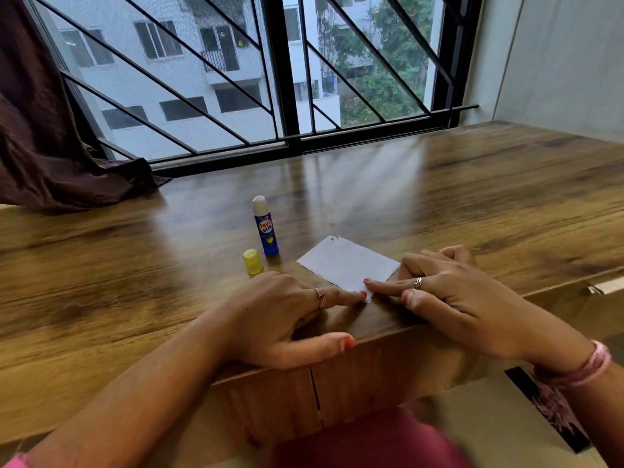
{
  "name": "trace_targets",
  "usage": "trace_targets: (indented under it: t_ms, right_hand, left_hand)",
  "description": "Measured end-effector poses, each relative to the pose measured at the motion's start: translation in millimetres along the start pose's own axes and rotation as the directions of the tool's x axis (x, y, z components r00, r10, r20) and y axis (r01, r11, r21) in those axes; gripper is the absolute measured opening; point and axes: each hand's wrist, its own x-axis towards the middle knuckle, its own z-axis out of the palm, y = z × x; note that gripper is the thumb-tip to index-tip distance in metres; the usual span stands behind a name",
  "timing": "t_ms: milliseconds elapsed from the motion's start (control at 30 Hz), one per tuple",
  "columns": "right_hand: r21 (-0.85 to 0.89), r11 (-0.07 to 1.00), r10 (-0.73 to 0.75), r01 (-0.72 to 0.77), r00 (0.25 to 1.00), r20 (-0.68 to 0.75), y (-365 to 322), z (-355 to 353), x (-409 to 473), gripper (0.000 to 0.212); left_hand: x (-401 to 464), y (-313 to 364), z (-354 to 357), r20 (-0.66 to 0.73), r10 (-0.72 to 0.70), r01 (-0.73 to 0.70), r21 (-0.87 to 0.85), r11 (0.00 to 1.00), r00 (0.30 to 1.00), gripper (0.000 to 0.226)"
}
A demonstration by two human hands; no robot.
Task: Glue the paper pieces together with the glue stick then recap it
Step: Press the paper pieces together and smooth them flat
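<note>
Now both index tips press paper (349, 265) corner, L hand (287, 319) & R hand (452, 295) flat, holding nothing, glue stick (266, 228) uncapped

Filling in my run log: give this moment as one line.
step: pressing paper | left hand, right hand: fingertips on near corner | glue stick: upright, uncapped | cap: beside it

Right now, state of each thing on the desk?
glue stick: upright, uncapped, glue tip exposed
yellow cap: off, standing on the desk beside the stick
paper: flat on the desk, near corner pressed by fingertips of both hands
left hand: holding nothing, index finger on the paper
right hand: holding nothing, index finger on the paper
</note>
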Motion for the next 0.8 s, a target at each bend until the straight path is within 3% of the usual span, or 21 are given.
trace_targets:
  t_ms: [467, 800]
  right_hand:
    - [-0.204, 0.976, 0.077, -0.076, 0.997, -0.003, 2, -4, -2, 0.056]
    - [-0.134, 0.974, 0.171, -0.185, 0.980, -0.106, 33, -13, 2, 0.045]
  left_hand:
    - [0, 1, 0, 0.008, -0.018, 0.018, -0.009, 1.000, 1.000, 0.059]
    - [-1, 2, 0, 0.013, -0.040, 0.040, 0.011, 0.999, 0.999, 0.055]
